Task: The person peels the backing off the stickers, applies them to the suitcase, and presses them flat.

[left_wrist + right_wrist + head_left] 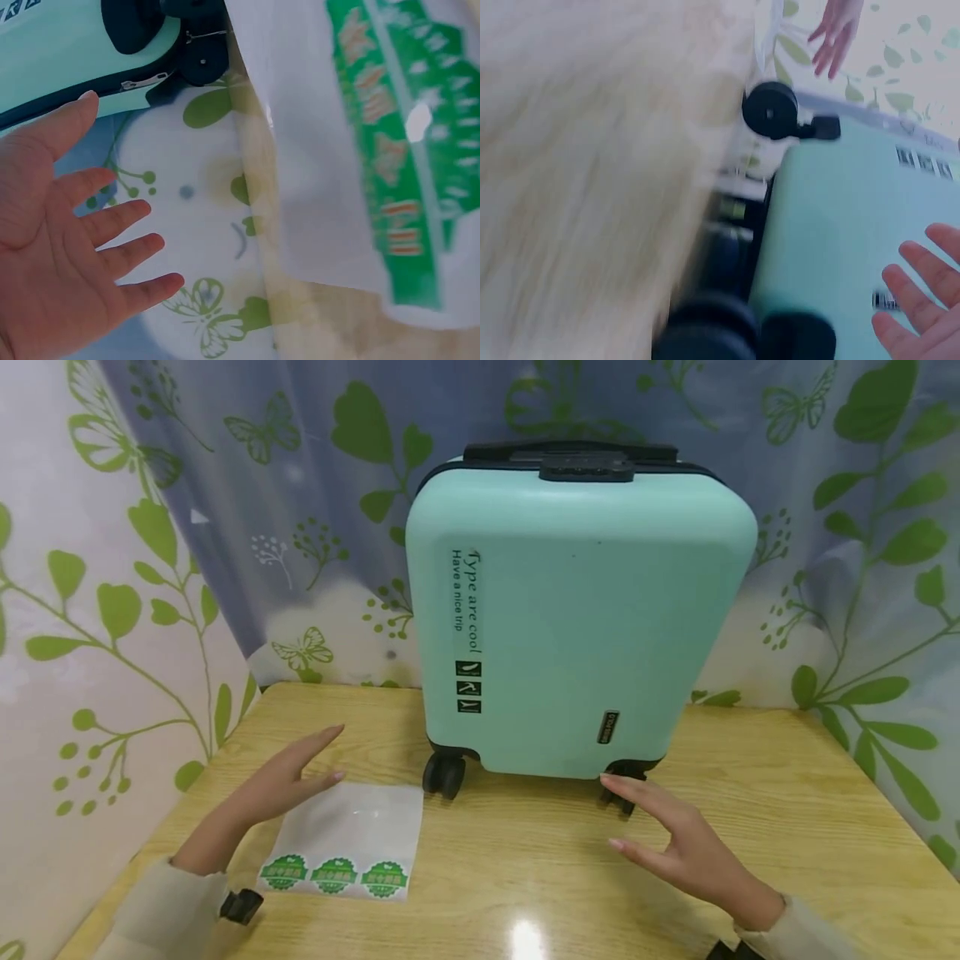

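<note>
A mint-green suitcase (570, 627) stands upright on its black wheels (444, 774), with its black handle (585, 467) on top. My left hand (288, 777) hovers to the left of it, above a sheet of round green stickers (341, 839); its fingers are spread apart in the left wrist view and hold nothing. In front of the suitcase's lower right corner is my right hand (682, 839), its fingers extended and holding nothing. Whether its fingertips touch the case cannot be told from the head view.
A wooden table (495, 860) bears the suitcase and the sticker sheet. Behind and at both sides hangs a curtain (322, 543) with green leaves and butterflies. Black wrist straps (242, 906) show at the sleeves.
</note>
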`<state>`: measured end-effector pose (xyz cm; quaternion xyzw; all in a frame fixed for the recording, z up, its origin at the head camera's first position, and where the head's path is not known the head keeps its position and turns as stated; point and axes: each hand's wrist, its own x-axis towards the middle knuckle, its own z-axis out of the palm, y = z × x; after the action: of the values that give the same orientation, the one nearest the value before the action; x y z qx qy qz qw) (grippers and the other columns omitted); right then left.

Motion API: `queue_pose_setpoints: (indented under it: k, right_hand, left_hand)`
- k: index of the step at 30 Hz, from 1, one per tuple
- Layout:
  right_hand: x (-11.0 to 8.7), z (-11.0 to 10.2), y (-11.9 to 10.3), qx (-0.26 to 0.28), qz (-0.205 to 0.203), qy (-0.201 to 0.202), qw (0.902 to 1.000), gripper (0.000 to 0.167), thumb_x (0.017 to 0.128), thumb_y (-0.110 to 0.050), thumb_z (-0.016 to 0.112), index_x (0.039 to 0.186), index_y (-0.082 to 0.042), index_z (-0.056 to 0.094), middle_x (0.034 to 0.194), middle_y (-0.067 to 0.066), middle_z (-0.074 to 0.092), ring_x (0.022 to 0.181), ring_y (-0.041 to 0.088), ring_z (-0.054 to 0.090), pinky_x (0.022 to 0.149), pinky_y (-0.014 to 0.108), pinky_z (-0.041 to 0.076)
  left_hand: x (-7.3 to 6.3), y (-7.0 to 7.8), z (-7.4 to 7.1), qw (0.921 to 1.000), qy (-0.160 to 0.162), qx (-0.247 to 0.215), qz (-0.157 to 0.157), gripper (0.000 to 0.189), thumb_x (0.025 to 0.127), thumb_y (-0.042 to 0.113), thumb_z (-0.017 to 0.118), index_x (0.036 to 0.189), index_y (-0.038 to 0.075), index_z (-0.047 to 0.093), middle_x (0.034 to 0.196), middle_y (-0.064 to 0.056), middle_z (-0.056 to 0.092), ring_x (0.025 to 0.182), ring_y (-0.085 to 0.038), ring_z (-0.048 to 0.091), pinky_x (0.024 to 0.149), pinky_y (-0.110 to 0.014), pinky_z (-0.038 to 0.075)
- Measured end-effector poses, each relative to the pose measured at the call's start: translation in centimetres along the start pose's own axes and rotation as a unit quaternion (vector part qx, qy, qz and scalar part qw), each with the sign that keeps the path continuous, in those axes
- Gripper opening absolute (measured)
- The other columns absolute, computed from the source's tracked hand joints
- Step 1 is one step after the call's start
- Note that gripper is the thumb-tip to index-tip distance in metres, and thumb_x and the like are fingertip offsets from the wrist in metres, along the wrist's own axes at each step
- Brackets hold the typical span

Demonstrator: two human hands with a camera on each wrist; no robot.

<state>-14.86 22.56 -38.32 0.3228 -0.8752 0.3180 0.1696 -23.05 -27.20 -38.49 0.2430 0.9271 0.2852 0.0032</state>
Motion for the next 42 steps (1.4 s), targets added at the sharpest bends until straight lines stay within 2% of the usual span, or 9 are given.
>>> queue_pose_setpoints:
  k: [4, 9, 16, 19, 23, 29, 35, 39, 42]
  right_hand:
    - [0.5, 1.6, -0.8, 0.036, 0.015, -0.028, 0.9989, 0.065, 0.083, -0.021, 0.073, 0.141, -0.022, 0.044, 0.138, 0.0, 0.05, 0.124, 0.016, 0.048, 0.088, 0.041, 0.049]
    - [1.9, 3.7, -2.1, 0.098, 0.044, -0.047, 0.9931, 0.059, 0.086, -0.028, 0.07, 0.139, -0.025, 0.046, 0.138, -0.002, 0.05, 0.124, 0.02, 0.049, 0.091, 0.048, 0.047]
    - [4.0, 7.0, -4.3, 0.157, 0.051, -0.09, 0.9822, 0.057, 0.087, -0.036, 0.067, 0.139, -0.022, 0.047, 0.138, -0.002, 0.05, 0.126, 0.022, 0.048, 0.098, 0.047, 0.043]
    - [5.0, 8.2, -5.2, 0.17, 0.049, -0.104, 0.9788, 0.057, 0.087, -0.037, 0.067, 0.138, -0.019, 0.048, 0.138, -0.001, 0.051, 0.126, 0.021, 0.048, 0.1, 0.047, 0.041]
    - [6.4, 9.6, -6.4, 0.199, 0.062, -0.134, 0.9688, 0.054, 0.087, -0.033, 0.068, 0.136, -0.016, 0.05, 0.137, 0.0, 0.052, 0.126, 0.019, 0.047, 0.102, 0.046, 0.039]
    - [8.2, 12.0, -7.8, 0.231, 0.069, -0.167, 0.956, 0.052, 0.089, -0.03, 0.066, 0.137, -0.014, 0.05, 0.138, -0.001, 0.051, 0.127, 0.017, 0.046, 0.105, 0.041, 0.037]
    - [9.7, 14.5, -9.0, 0.26, 0.084, -0.18, 0.9449, 0.05, 0.089, -0.033, 0.066, 0.134, -0.016, 0.053, 0.136, -0.004, 0.052, 0.126, 0.015, 0.047, 0.105, 0.039, 0.037]
    - [10.5, 16.2, -9.5, 0.264, 0.107, -0.199, 0.9377, 0.052, 0.087, -0.033, 0.068, 0.132, -0.012, 0.054, 0.134, -0.002, 0.054, 0.121, 0.02, 0.051, 0.102, 0.038, 0.04]
    - [11.1, 17.2, -9.5, 0.26, 0.123, -0.208, 0.9348, 0.052, 0.087, -0.031, 0.069, 0.131, -0.01, 0.054, 0.132, -0.001, 0.054, 0.119, 0.02, 0.053, 0.1, 0.036, 0.042]
  left_hand:
    - [-0.8, -0.3, 0.3, 0.9989, -0.008, -0.042, -0.019, 0.068, 0.096, 0.034, 0.055, 0.149, 0.006, 0.025, 0.15, -0.024, 0.027, 0.134, -0.047, 0.025, 0.1, -0.066, 0.028]
    - [-1.7, -0.2, 0.5, 0.994, -0.021, -0.096, -0.05, 0.067, 0.095, 0.034, 0.056, 0.15, 0.01, 0.025, 0.15, -0.023, 0.026, 0.133, -0.05, 0.023, 0.096, -0.069, 0.029]
    - [-2.2, -0.4, 0.6, 0.9874, -0.022, -0.142, -0.066, 0.065, 0.096, 0.031, 0.056, 0.148, 0.005, 0.027, 0.15, -0.025, 0.026, 0.134, -0.05, 0.022, 0.098, -0.067, 0.028]
    - [-2.2, -0.7, 0.6, 0.9844, -0.019, -0.158, -0.074, 0.063, 0.096, 0.03, 0.056, 0.147, 0.003, 0.03, 0.148, -0.025, 0.03, 0.133, -0.048, 0.027, 0.099, -0.064, 0.03]
    - [-2.3, -1.2, 0.5, 0.9766, -0.022, -0.189, -0.102, 0.06, 0.095, 0.029, 0.058, 0.142, -0.001, 0.037, 0.144, -0.024, 0.038, 0.13, -0.046, 0.034, 0.099, -0.059, 0.036]
    - [-2.5, -1.8, 0.5, 0.9674, -0.022, -0.214, -0.133, 0.054, 0.093, 0.025, 0.06, 0.137, -0.002, 0.045, 0.14, -0.022, 0.044, 0.134, -0.044, 0.028, 0.1, -0.062, 0.031]
    - [-2.6, -2.4, 0.8, 0.9564, -0.033, -0.248, -0.151, 0.055, 0.092, 0.024, 0.062, 0.137, -0.002, 0.045, 0.139, -0.021, 0.046, 0.131, -0.04, 0.035, 0.102, -0.059, 0.032]
    - [-2.8, -2.6, 0.7, 0.9516, -0.053, -0.261, -0.152, 0.053, 0.092, 0.022, 0.062, 0.136, -0.004, 0.045, 0.137, -0.024, 0.047, 0.127, -0.042, 0.041, 0.101, -0.056, 0.035]
    - [-2.9, -2.7, 0.7, 0.9499, -0.068, -0.266, -0.149, 0.053, 0.092, 0.02, 0.063, 0.135, -0.005, 0.045, 0.137, -0.026, 0.046, 0.126, -0.046, 0.04, 0.1, -0.056, 0.036]
